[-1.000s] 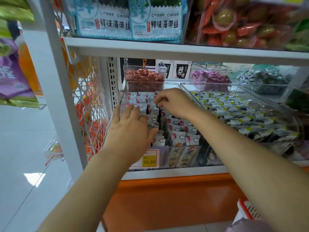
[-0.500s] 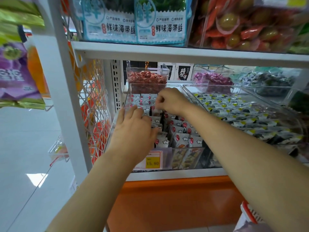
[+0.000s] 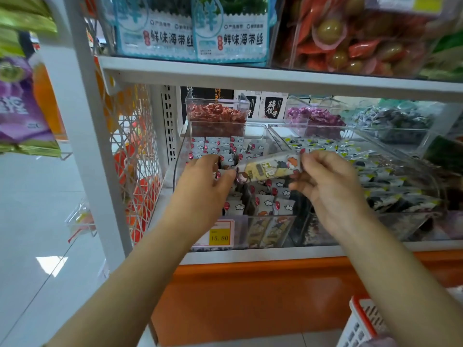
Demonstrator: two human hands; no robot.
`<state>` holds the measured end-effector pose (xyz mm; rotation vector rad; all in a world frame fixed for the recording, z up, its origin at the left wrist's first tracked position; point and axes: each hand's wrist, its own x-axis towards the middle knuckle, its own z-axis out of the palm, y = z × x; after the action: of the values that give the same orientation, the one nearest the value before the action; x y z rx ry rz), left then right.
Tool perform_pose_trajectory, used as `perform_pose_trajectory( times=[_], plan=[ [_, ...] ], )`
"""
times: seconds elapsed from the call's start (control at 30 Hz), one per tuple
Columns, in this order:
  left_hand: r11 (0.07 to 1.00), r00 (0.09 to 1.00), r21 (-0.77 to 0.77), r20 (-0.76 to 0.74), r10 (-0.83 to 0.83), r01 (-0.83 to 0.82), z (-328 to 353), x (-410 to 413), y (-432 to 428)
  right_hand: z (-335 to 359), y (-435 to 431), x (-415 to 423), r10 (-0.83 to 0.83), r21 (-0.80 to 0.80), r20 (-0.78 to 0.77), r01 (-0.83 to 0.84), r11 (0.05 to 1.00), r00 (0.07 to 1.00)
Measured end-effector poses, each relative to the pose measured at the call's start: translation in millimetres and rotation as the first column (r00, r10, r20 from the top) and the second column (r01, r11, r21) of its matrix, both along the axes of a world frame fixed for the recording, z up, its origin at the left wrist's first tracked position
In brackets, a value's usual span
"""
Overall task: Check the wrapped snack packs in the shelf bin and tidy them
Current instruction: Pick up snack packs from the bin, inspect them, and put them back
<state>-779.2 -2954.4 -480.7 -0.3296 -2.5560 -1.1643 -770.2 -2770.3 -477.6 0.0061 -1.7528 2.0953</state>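
Observation:
A clear plastic shelf bin [image 3: 181, 156] holds several small wrapped snack packs [image 3: 265, 206] with white cloud and red prints, standing in rows. One long snack pack [image 3: 269, 167] with a yellow window and cartoon print is lifted above the bin, lying almost level. My left hand [image 3: 200, 194] pinches its left end between thumb and fingers. My right hand [image 3: 325, 181] pinches its right end. Both hands hover over the middle of the bin.
A yellow price tag [image 3: 219, 237] reading 15.80 sits on the bin front. A neighbouring clear bin [image 3: 390, 176] of dark packs stands to the right. Red candies [image 3: 216, 116] fill a bin behind. The upper shelf edge [image 3: 275, 76] hangs overhead. A red-and-white basket [image 3: 363, 321] is low right.
My right hand has drawn one pack up out of the bin's back rows and pulled toward me. My left hand has left the packs it rested on and taken the pack's other end.

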Motion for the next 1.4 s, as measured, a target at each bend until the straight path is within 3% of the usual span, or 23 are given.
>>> perform_pose_trajectory(
  times=[0.13, 0.3, 0.5, 0.6, 0.7, 0.77, 0.9, 1.23, 1.4],
  plan=[
    [0.959, 0.983, 0.256, 0.105, -0.15, 0.119, -0.3, 2.6, 1.4, -6.0, 3.8, 15.8, 0.084, -0.193, 0.047, -0.073, 0.978, 0.995],
    [0.896, 0.972, 0.442, 0.193, -0.135, 0.037, -5.7, 2.9, 5.1, -12.3, 6.7, 23.9, 0.206, -0.32, 0.081, -0.171, 0.932, 0.975],
    [0.912, 0.997, 0.408, 0.071, 0.011, -0.039, -5.8, 2.5, 5.6, -17.5, 8.3, 26.0, 0.199, -0.206, 0.079, -0.18, 0.962, 0.977],
    [0.882, 0.988, 0.471, 0.14, -0.062, -0.011, -6.7, 1.1, 5.0, -18.2, 9.5, 25.0, 0.155, -0.166, 0.075, -0.141, 0.976, 0.985],
    [0.757, 0.939, 0.653, 0.272, -0.213, -0.017, -7.1, -1.1, 3.2, -19.1, 10.3, 24.2, 0.096, -0.173, 0.07, -0.083, 0.981, 0.993],
    [0.693, 0.897, 0.72, 0.279, -0.343, 0.041, -7.5, -1.1, 0.7, -19.7, 11.4, 23.7, 0.064, -0.179, 0.068, -0.051, 0.983, 0.996],
    [0.794, 0.904, 0.587, 0.236, -0.355, 0.159, -10.0, -1.8, -1.6, -19.4, 13.0, 23.3, 0.055, -0.177, 0.064, -0.043, 0.983, 0.996],
    [0.88, 0.983, 0.47, 0.121, -0.135, 0.063, -5.1, 2.5, 1.1, -19.9, 10.0, 23.6, 0.121, -0.163, 0.039, -0.113, 0.98, 0.992],
    [0.871, 0.989, 0.491, 0.117, -0.088, 0.019, -0.9, -1.0, -1.5, -17.7, 5.4, 24.8, 0.214, -0.21, 0.021, -0.205, 0.956, 0.977]
  ],
)
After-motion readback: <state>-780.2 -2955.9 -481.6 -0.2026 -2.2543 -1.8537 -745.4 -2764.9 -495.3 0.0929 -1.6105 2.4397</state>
